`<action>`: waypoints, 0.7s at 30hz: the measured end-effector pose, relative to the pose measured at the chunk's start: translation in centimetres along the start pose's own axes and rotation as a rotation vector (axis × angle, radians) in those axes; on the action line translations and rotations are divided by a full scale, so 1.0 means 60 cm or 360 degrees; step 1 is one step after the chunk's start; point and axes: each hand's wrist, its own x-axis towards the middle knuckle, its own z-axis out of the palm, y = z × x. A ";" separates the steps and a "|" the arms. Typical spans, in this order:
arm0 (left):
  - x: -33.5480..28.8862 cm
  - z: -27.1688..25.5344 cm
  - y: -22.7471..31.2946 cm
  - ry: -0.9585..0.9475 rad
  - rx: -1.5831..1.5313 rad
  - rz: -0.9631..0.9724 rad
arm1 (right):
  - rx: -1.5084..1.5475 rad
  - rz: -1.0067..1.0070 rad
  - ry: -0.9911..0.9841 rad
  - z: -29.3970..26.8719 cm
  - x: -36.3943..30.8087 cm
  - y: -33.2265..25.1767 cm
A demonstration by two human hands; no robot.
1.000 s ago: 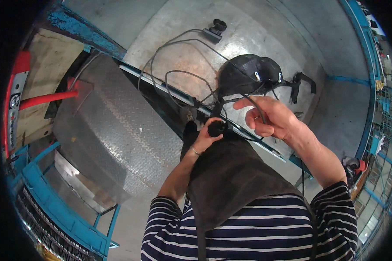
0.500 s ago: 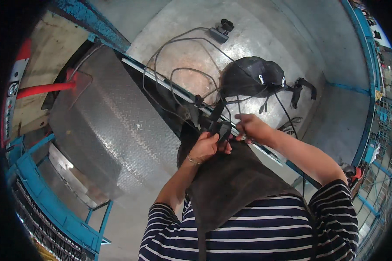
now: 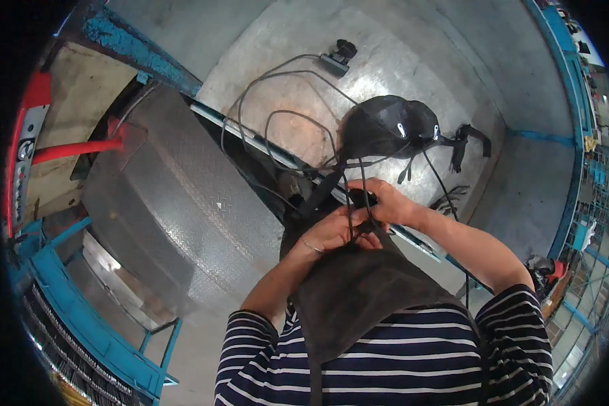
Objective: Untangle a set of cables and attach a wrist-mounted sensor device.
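We are reading no text; marks are perhaps showing on the far-left grey panel (image 3: 24,169), too small to tell.

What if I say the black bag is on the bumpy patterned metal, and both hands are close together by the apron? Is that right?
Not quite: in the head view, the black bag lies on the plain metal surface. The left hand and right hand are indeed close together by the apron.

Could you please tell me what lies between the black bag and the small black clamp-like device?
In the head view, a dark cable crosses the metal surface between bag and device.
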 end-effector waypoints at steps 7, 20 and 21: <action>0.004 -0.013 0.011 0.0607 0.0933 0.0112 | 0.0081 -0.0223 0.0020 0.003 -0.019 0.020; -0.126 -0.039 0.138 0.0828 0.1585 0.0194 | -0.0943 -0.0447 0.0705 -0.193 -0.160 -0.218; -0.150 -0.054 0.142 0.0942 0.1656 0.0200 | -0.0953 -0.0530 0.0766 -0.228 -0.196 -0.264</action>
